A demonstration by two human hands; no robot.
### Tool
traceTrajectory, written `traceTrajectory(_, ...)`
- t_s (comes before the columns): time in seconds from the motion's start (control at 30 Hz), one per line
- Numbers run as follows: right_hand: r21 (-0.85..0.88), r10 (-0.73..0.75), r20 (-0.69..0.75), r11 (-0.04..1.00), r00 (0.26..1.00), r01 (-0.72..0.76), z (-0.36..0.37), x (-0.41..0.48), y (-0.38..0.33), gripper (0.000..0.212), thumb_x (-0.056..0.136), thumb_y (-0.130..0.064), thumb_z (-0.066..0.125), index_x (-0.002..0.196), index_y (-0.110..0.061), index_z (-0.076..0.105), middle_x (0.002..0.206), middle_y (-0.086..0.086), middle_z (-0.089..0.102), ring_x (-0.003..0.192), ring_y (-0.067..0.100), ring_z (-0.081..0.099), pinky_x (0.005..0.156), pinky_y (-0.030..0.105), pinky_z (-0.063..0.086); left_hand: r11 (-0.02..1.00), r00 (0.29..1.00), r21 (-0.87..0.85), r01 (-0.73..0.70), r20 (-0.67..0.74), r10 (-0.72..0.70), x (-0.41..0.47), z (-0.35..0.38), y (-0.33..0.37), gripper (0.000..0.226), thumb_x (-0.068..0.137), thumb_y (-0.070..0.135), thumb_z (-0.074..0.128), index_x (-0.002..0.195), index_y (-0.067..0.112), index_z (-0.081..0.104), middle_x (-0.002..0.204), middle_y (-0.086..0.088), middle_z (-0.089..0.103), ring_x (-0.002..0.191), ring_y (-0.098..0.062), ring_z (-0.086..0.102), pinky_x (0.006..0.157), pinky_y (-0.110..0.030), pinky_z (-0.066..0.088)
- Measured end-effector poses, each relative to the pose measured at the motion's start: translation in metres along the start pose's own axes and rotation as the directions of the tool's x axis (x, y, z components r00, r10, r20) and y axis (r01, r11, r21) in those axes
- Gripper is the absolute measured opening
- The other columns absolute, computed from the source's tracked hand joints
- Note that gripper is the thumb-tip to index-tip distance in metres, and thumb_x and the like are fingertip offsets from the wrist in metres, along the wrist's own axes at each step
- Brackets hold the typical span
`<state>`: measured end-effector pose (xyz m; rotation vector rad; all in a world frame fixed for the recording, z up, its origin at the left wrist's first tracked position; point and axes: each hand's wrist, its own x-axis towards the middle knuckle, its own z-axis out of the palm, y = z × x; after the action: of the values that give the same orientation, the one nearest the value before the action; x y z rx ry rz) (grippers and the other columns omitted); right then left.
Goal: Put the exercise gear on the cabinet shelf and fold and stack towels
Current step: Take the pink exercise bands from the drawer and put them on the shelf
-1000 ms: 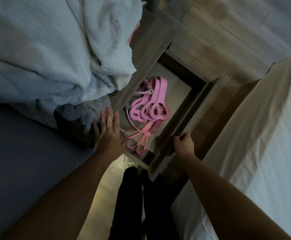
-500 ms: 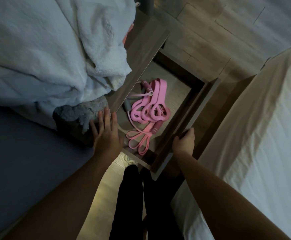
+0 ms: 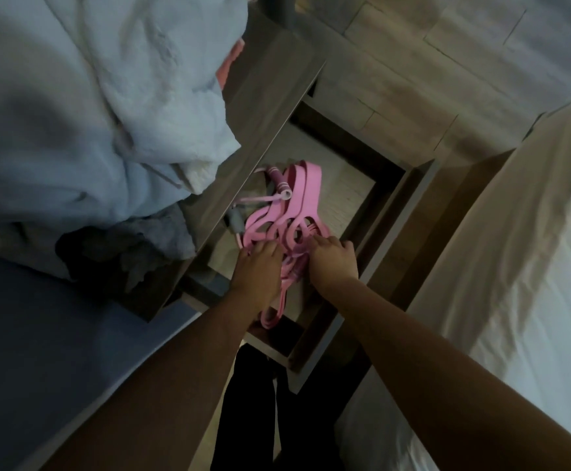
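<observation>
A bundle of pink resistance bands [image 3: 299, 198] lies in the open compartment of the wooden cabinet [image 3: 389, 212], seen from above. A pink jump-rope handle [image 3: 279, 183] rests on the bundle and a grey handle [image 3: 236, 225] lies at its left. My left hand [image 3: 260, 268] and my right hand [image 3: 333, 263] are both down on the near end of the bands, fingers curled into the loops. A pile of pale blue towels [image 3: 90, 113] covers the cabinet top [image 3: 270, 130] and the bed at left, with a grey towel [image 3: 155, 243] under it.
A pink cloth [image 3: 231, 64] peeks out beside the blue pile. A bed with a white sheet [image 3: 515, 266] runs along the right, a dark blue surface [image 3: 39, 334] along the left. My dark-clothed legs [image 3: 246, 402] stand in the narrow gap. Wood floor [image 3: 430, 62] lies beyond.
Both hands left the cabinet edges and moved into the compartment onto the pink bands. The view has dropped closer to the cabinet.
</observation>
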<state>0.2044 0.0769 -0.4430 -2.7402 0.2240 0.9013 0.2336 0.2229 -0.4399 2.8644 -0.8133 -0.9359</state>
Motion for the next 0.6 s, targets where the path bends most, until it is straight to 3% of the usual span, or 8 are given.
traceTrajectory(0.13,-0.096,-0.009,-0.058,0.995,0.998,0.003,0.003,0.015,0.010,0.025,0.090,-0.026,0.059,0.115,-0.022,0.059,0.113,0.003,0.064,0.109,0.025,0.053,0.095,0.041,0.035,1.000,0.999,0.029,0.008,0.032,-0.009,0.022,0.011,0.001,0.040,0.088,0.017,0.051,0.128,0.019,0.047,0.132,0.000,0.051,0.124,-0.022,0.044,0.106,-0.040,0.028)
traceTrajectory(0.37,-0.110,-0.037,-0.069,0.993,0.997,0.030,0.012,0.028,0.023,0.031,0.090,-0.026,0.059,0.120,-0.019,0.056,0.118,0.006,0.060,0.110,0.026,0.053,0.098,0.042,0.036,0.999,1.000,0.038,0.007,-0.023,-0.006,0.036,0.028,0.000,0.036,0.092,0.023,0.050,0.128,0.022,0.045,0.132,0.002,0.050,0.122,-0.020,0.048,0.099,-0.037,0.030)
traceTrajectory(0.47,-0.075,-0.068,-0.053,0.995,0.996,0.064,0.010,0.026,0.024,0.034,0.091,-0.033,0.058,0.121,-0.019,0.055,0.117,0.005,0.060,0.110,0.025,0.052,0.099,0.042,0.036,0.998,1.000,0.064,-0.011,0.011,0.010,0.032,0.028,-0.005,0.032,0.088,0.022,0.055,0.119,0.023,0.052,0.124,0.003,0.055,0.118,-0.020,0.050,0.094,-0.036,0.032)
traceTrajectory(0.6,-0.032,-0.061,-0.040,0.998,0.997,0.060,-0.006,0.014,0.025,0.022,0.093,-0.034,0.052,0.108,-0.018,0.058,0.106,0.003,0.063,0.102,0.024,0.054,0.095,0.040,0.037,0.999,0.997,-0.012,-0.045,-0.058,0.044,0.011,0.013,-0.011,0.031,0.078,0.023,0.067,0.108,0.020,0.061,0.110,-0.001,0.060,0.106,-0.026,0.055,0.078,-0.034,0.029)
